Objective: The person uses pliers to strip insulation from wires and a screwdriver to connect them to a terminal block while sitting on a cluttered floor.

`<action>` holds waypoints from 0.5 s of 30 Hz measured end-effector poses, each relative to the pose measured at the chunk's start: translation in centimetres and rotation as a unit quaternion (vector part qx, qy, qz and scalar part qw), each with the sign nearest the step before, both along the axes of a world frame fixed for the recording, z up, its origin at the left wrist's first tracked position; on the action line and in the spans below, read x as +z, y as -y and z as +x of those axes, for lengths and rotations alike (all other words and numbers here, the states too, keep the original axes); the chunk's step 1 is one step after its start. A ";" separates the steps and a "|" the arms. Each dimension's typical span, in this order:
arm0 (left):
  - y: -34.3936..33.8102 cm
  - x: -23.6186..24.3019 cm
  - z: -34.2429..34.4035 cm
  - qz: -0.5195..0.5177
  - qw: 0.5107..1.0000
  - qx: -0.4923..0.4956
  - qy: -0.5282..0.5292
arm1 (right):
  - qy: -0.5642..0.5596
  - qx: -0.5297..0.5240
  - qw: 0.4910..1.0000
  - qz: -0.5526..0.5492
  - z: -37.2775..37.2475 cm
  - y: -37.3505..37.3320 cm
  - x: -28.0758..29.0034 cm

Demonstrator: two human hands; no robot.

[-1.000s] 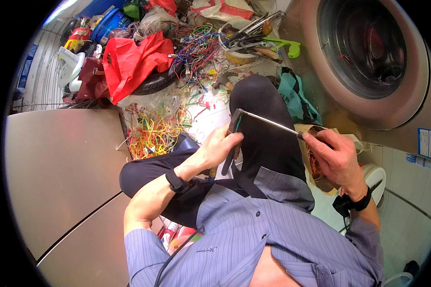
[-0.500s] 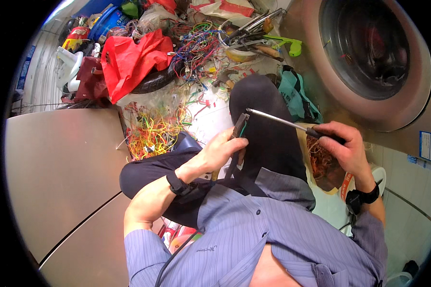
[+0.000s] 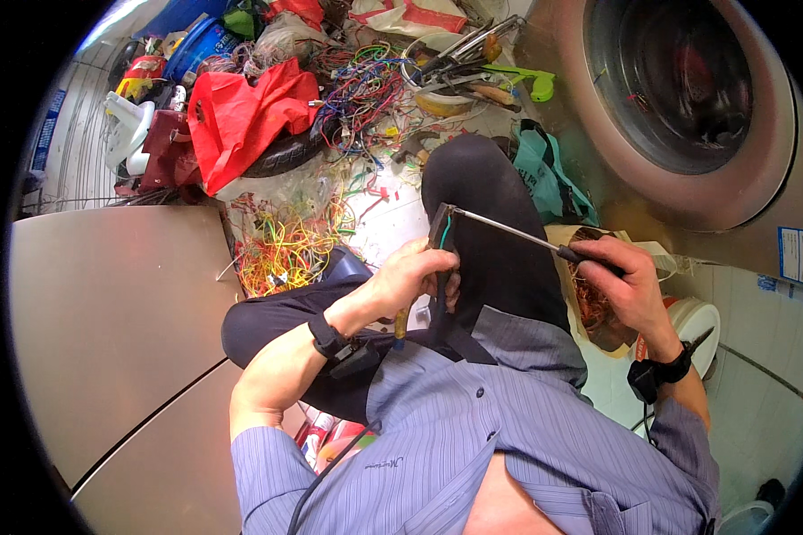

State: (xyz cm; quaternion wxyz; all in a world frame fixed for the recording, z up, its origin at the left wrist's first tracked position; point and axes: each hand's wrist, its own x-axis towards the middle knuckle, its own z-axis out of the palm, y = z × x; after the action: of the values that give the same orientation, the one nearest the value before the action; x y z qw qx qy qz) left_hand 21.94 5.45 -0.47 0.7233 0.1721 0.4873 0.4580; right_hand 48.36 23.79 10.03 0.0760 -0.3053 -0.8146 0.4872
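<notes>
Black-clad knee (image 3: 468, 174), raised, as the landmark. Well left of the knee, a red bag (image 3: 250, 116); nearer to the knee on the same side, a tangle of mostly yellow wires (image 3: 285, 251). Just left of the knee, the left hand (image 3: 406, 278), closed round a dark hand tool (image 3: 438, 230), thumb across the front, with a strand of green wire (image 3: 446, 234) along the tool's upper part, near the knee's left edge. Across the knee, the bare shank of a screwdriver (image 3: 513, 232), tip at the tool's upper end; touching or merely close, too small to tell. Right of the knee, the right hand (image 3: 629, 281), fingers curled round the screwdriver's black handle. Also right of the knee, partly behind that hand, copper-coloured strands (image 3: 591, 308) in a pale bag.

For good work, in judgement: brace the tool firmly, keep the left thumb out of the tip's path, press lightly and steadily, and guard the knee against a slip.

Lettering, left to right: pale print on a blue tub (image 3: 196, 53), far left of the knee; small dark script on the striped shirt (image 3: 446, 432), bodyward of the knee; a blue-and-white label (image 3: 801, 257) with a square code on the washing machine (image 3: 772, 192), far right of the knee.
</notes>
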 end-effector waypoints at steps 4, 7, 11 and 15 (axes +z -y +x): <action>0.0 0.0 -0.3 0.015 0.999 -0.018 0.027 | -0.005 0.010 1.000 0.012 0.1 0.2 -0.4; 0.2 -0.1 -0.2 0.014 0.995 -0.002 0.101 | -0.004 -0.060 0.994 -0.089 0.3 0.6 -0.9; 0.2 0.2 -0.4 0.049 0.982 -0.021 0.183 | -0.034 -0.135 0.970 -0.198 -1.6 1.4 -0.8; 0.0 2.2 -0.3 0.068 0.975 -0.028 0.209 | -0.047 -0.112 0.956 -0.268 -6.5 1.5 -0.4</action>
State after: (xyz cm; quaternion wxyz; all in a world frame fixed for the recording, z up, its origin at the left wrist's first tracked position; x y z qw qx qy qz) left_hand 21.61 5.49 1.71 0.8080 0.1351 0.2884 0.4957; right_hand 41.88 22.30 9.68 0.0831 -0.3805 -0.6102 0.6899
